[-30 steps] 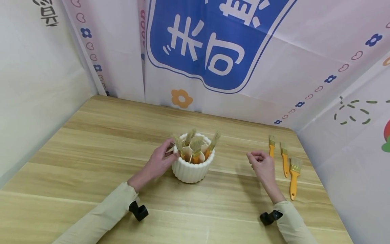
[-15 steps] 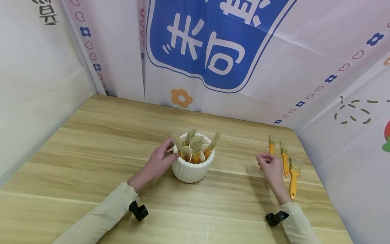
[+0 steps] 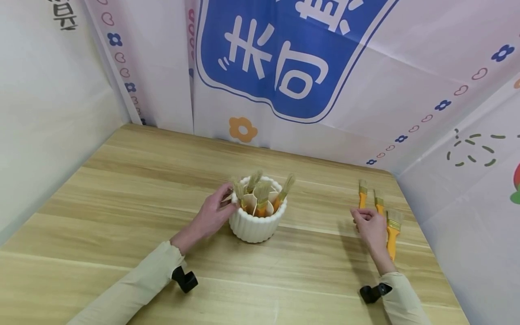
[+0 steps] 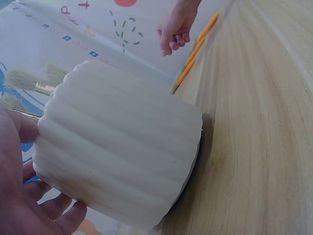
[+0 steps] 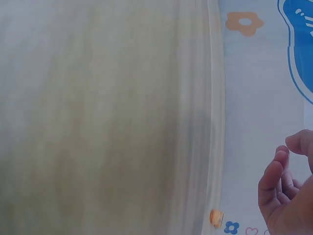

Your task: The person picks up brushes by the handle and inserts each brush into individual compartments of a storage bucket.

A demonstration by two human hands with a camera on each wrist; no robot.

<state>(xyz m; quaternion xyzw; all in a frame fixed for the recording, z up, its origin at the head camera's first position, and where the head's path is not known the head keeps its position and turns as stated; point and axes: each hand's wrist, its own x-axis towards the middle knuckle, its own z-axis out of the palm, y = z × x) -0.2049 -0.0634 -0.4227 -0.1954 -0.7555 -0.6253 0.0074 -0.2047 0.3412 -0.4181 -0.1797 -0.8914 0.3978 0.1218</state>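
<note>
Left hand [image 3: 209, 214]: we grip the pot [image 3: 255, 230] near its rim
Right hand [image 3: 370, 228]: our fingers curl, narrowly spaced, near the loose brushes [image 3: 363, 197]
Pot: upright on the table [image 3: 227, 280], standing brushes [image 3: 262, 194] inside

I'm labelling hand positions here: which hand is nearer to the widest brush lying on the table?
The right hand. In the head view it hovers just left of the widest brush; the left hand is farther off, at the white pot.
</note>
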